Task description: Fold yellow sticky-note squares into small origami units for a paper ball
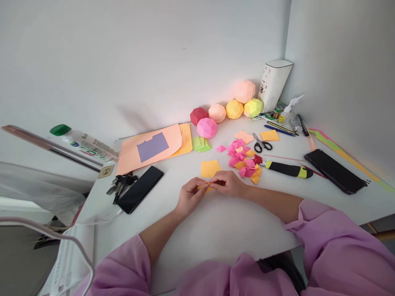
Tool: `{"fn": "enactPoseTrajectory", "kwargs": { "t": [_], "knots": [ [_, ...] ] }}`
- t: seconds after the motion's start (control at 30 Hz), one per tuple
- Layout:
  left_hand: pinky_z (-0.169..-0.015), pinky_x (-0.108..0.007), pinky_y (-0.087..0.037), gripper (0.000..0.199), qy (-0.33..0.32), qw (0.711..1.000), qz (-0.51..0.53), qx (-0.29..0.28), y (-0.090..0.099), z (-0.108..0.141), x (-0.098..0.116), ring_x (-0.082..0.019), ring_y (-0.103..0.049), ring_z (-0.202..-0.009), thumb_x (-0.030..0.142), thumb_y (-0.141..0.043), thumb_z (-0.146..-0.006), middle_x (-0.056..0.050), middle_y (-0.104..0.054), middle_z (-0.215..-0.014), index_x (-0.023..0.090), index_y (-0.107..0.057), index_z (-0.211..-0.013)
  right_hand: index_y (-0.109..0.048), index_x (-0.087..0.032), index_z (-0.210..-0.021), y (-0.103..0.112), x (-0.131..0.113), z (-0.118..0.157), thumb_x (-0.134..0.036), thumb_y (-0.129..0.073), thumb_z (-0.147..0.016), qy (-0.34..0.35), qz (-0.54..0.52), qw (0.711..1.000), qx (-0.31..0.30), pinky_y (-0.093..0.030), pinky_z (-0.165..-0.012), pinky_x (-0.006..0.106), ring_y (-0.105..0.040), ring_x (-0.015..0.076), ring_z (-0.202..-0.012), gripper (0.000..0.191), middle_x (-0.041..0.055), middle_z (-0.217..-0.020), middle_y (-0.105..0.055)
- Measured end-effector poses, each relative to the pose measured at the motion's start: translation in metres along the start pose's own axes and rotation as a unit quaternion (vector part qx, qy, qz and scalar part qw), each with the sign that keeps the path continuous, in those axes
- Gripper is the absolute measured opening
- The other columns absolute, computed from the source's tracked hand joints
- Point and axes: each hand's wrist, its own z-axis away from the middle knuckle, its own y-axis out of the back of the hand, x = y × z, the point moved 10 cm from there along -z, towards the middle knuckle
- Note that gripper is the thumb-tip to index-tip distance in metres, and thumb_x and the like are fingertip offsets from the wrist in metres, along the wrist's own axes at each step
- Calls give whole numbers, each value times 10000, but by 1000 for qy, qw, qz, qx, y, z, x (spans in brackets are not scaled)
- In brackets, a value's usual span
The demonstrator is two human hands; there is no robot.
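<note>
One small paper (209,183) pinched at the centre of the frame

At the left of the frame, keys (119,183) and a dark phone (141,190) lie on the white surface (234,224). Near the middle, the left hand (191,193) pinches one end of the orange-yellow paper between thumb and fingers; a yellow square (210,167) lies just above. The right hand (228,183) pinches the other end, the fingertips of both close together and covering most of the piece. The step in hand looks like folding or creasing. The next move seems to call for lined-up edges and a firm, even press along the fold. Right of centre sits a heap of small folded pieces (237,144), mostly pink and orange, then scissors (261,143) and a cutter (288,169).
</note>
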Motion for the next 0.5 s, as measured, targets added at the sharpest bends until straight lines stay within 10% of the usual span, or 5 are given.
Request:
{"fn": "enactPoseTrajectory", "kwargs": {
  "t": [0.5],
  "knots": [
    [-525,-227,-407,228,93,996,-2,-10,-2,4,-14,-108,-510,-562,381,-660,-767,-12,-613,-635,155,-675,-740,-564,-154,-629,-10,-6,4,-241,-503,-847,55,60,996,-44,-369,-530,226,-465,108,-569,242,9,-601,-502]
  ]
}}
